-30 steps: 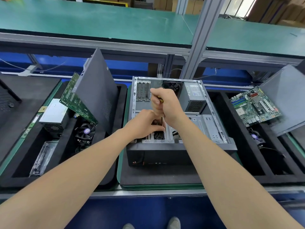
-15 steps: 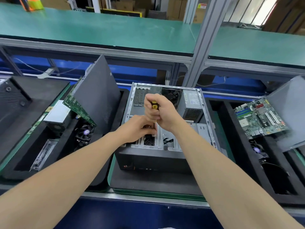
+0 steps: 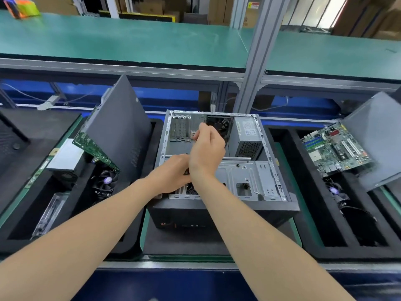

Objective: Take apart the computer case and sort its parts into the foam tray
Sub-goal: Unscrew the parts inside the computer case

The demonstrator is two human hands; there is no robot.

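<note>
The open computer case (image 3: 267, 183) lies on its side on a black foam pad (image 3: 184, 240) straight ahead. Inside it are a power supply (image 3: 247, 135) and a rear fan (image 3: 219, 124). My right hand (image 3: 206, 148) is a fist above the case's middle, gripping a screwdriver whose yellow handle tip (image 3: 192, 133) barely shows. My left hand (image 3: 171, 172) rests low on the drive cage (image 3: 243, 177), its fingertips hidden behind my right wrist. The black foam tray (image 3: 21, 224) lies to the left.
The left tray holds a leaning side panel (image 3: 121, 131), a green board (image 3: 93, 148), a silver power supply (image 3: 65, 157), a fan (image 3: 106, 181) and a drive bracket (image 3: 50, 213). A second tray (image 3: 314, 213) on the right carries a motherboard (image 3: 334, 148) and a panel (image 3: 373, 137).
My right fist has risen and moved toward the back of the case. The left hand stays at the drive cage. The view has tilted up a little.
</note>
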